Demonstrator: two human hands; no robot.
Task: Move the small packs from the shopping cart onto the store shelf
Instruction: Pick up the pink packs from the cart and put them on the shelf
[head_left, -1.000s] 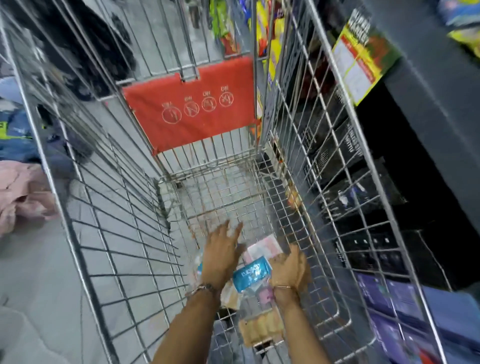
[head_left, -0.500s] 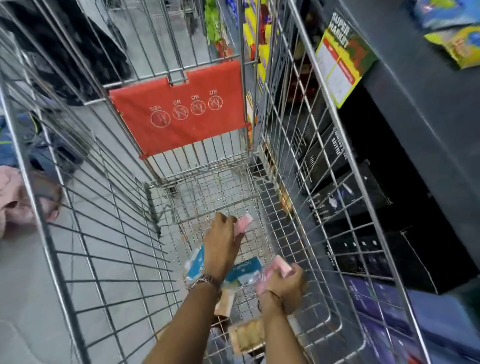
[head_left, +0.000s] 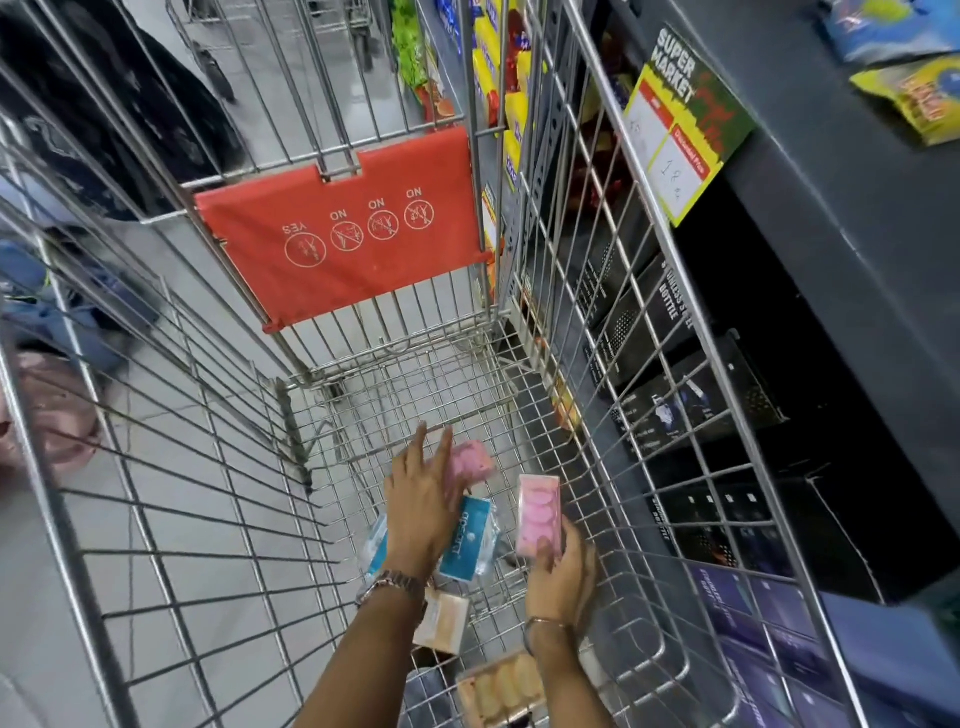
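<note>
Inside the wire shopping cart (head_left: 171, 509), my left hand (head_left: 418, 506) reaches down and grips a small pink pack (head_left: 471, 464) at its fingers. My right hand (head_left: 563, 569) holds another pink pack (head_left: 539, 515) upright, lifted off the cart floor near the right wall. Under my left hand lie a blue pack (head_left: 466, 540) and a second blue one (head_left: 376, 545), partly hidden. A beige pack (head_left: 442, 621) and a tray pack of pale biscuits (head_left: 501, 687) lie nearer me. The dark store shelf (head_left: 841, 218) stands just right of the cart.
A red child-seat flap (head_left: 343, 234) closes the cart's far end. Black boxes (head_left: 675, 338) and purple boxes (head_left: 763, 618) fill the lower shelf. A yellow price sign (head_left: 680, 124) hangs on the shelf edge, with snack bags (head_left: 919, 98) above. Clothing (head_left: 104, 124) hangs to the left.
Both hands closed on pink packs and rose from the cart floor. The right hand turned its pack upright and moved it toward the cart's right wall.
</note>
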